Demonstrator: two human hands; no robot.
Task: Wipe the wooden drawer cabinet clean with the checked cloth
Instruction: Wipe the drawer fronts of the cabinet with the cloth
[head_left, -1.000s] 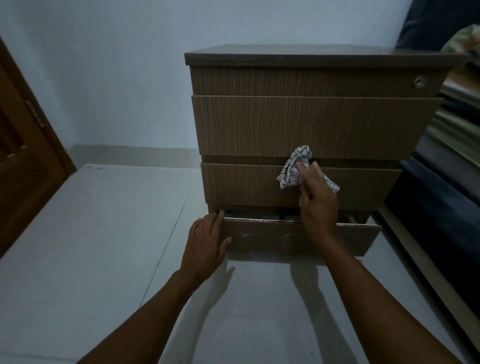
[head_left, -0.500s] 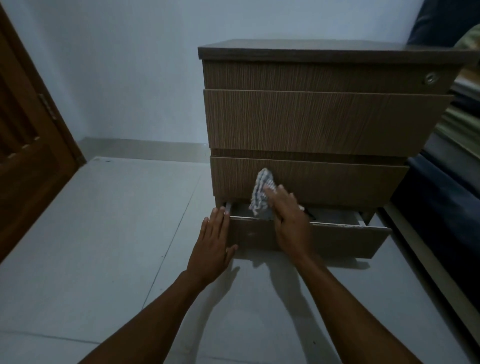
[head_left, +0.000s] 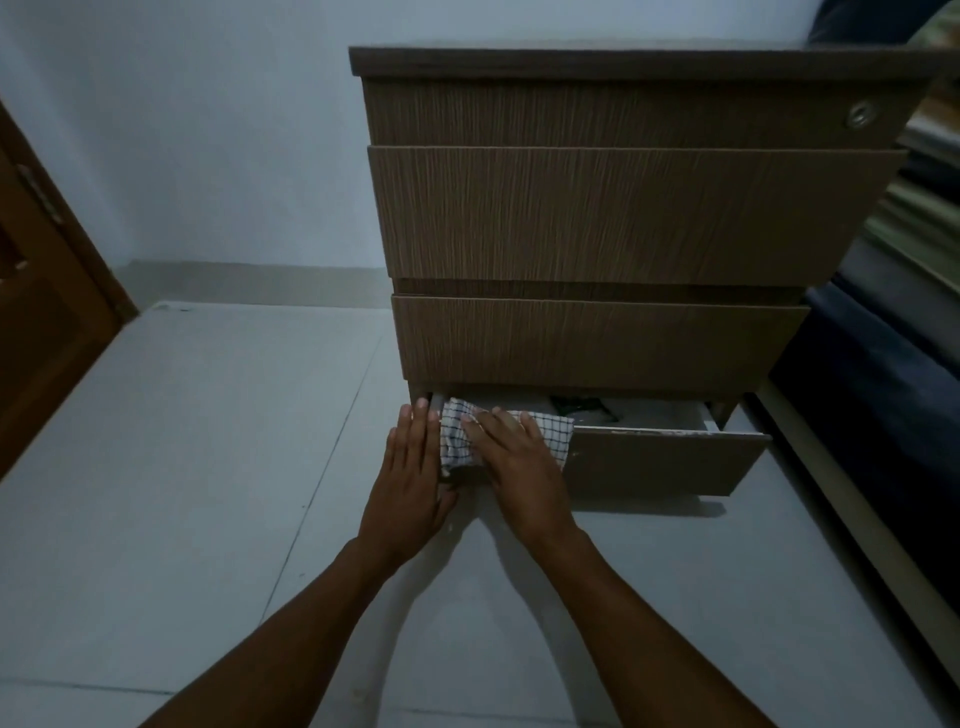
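Observation:
The wooden drawer cabinet (head_left: 623, 218) stands on the floor against the wall. Its bottom drawer (head_left: 665, 460) is pulled out a little, with dark items inside. The white checked cloth (head_left: 457, 434) lies draped over the left part of that drawer's front and top edge. My right hand (head_left: 514, 462) presses flat on the cloth, fingers spread. Just left of the cloth, my left hand (head_left: 413, 478) rests flat against the drawer's left end, fingers straight, holding nothing.
A brown wooden door (head_left: 47, 301) stands at the left. Dark blue upholstery and stacked fabrics (head_left: 883, 364) crowd the cabinet's right side, with a pale wooden rail (head_left: 857, 519) along the floor. Pale tiled floor (head_left: 208, 467) stretches left of the cabinet.
My right hand has carried the cloth down from the middle drawer's front to the bottom drawer's left end. My left hand stayed at the bottom drawer's left edge.

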